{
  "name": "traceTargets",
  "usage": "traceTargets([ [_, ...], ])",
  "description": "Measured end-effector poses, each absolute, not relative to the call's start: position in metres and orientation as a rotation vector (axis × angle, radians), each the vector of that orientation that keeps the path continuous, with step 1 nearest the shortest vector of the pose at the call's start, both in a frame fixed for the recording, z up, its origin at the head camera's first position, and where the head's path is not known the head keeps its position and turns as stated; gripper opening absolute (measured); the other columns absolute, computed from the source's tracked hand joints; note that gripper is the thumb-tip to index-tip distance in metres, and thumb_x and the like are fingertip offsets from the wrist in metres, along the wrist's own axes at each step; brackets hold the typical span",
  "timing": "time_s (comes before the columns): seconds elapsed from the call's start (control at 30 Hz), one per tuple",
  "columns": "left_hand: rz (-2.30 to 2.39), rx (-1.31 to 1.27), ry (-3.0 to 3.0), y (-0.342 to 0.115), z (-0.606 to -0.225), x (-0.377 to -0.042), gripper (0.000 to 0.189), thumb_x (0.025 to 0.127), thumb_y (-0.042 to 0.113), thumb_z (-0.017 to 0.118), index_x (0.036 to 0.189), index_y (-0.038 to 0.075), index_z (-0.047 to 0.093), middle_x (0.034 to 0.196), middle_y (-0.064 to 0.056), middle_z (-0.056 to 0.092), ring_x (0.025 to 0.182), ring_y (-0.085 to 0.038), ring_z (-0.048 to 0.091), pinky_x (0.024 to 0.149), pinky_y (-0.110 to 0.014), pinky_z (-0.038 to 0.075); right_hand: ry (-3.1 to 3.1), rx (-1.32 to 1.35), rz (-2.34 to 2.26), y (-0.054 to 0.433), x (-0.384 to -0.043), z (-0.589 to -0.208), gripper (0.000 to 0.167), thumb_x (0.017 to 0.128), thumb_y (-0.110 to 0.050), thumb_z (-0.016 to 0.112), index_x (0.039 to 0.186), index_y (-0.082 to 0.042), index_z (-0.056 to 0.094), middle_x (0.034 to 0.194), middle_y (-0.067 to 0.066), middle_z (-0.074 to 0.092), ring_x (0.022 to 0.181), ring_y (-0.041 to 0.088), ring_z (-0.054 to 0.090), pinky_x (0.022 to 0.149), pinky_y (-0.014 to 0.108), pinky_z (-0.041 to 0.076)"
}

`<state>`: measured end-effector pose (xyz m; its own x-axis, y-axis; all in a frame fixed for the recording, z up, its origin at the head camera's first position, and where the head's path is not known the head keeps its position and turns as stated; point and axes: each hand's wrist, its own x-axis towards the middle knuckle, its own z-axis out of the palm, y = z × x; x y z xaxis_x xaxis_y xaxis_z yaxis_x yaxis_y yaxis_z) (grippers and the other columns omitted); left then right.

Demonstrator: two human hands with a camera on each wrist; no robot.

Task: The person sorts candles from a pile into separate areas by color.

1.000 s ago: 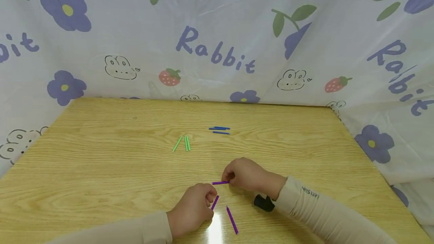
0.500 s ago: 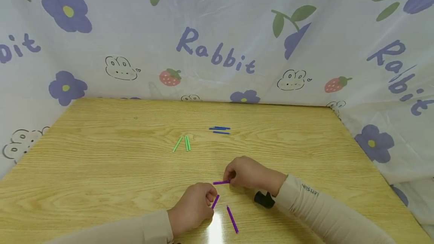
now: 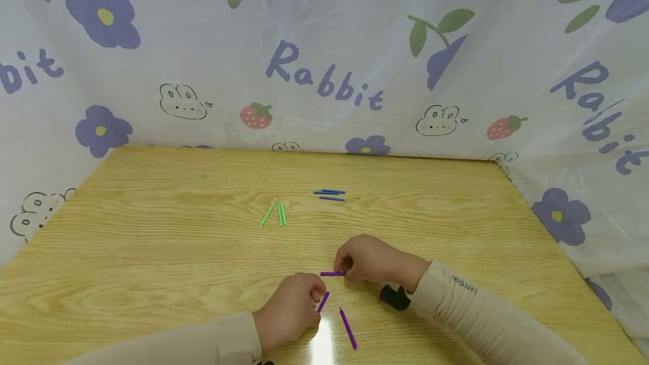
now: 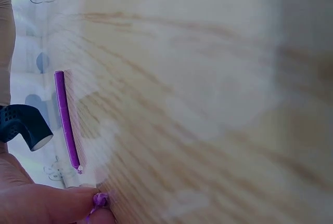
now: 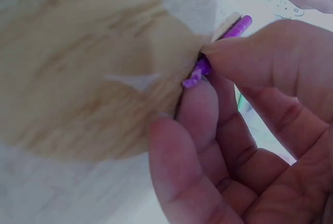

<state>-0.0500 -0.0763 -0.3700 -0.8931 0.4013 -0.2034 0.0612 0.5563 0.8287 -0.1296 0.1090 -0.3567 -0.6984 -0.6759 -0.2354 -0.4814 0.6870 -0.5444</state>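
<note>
Three thin purple candles lie near the front middle of the wooden table. My left hand (image 3: pixel 291 310) pinches the lower end of the slanted left candle (image 3: pixel 323 301); its tip shows by the thumb in the left wrist view. The upper candle (image 3: pixel 332 274) lies crosswise, and my right hand (image 3: pixel 372 261) pinches its right end between thumb and fingertips. In the right wrist view this candle (image 5: pixel 240 27) runs out past the thumb, with a frayed tip on the near side. A third candle (image 3: pixel 347 328) lies untouched to the right of the left hand, also seen in the left wrist view.
Several blue candles (image 3: pixel 332 199) lie together farther back on the table (image 3: pixel 152 230). Three green candles (image 3: pixel 266 215) lie left of them. A dark wrist camera (image 3: pixel 394 297) hangs under the right wrist. A printed cloth (image 3: pixel 213 61) surrounds the table's back and sides.
The upper candle has turned slightly to lie more level, with the right hand keeping its pinch. The left hand and the other candles stay nearly as they were.
</note>
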Motion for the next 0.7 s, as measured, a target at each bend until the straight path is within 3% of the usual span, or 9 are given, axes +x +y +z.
traceTargets([
  [0.7, 1.191, 0.374, 2.488, -0.0726, -0.3688, -0.0493, 0.030, 0.065, -0.017, 0.065, 0.091, -0.003, 0.065, 0.080, -0.002, 0.052, 0.075, -0.017, 0.048, 0.064, -0.027, 0.045, 2.431, -0.871, -0.775, 0.1174, -0.1341, -0.3554, 0.018, 0.080, 0.005, 0.065, 0.089, -0.009, 0.071, 0.073, -0.006, 0.058, 0.065, 0.007, 0.047, 0.059, 0.022, 0.042],
])
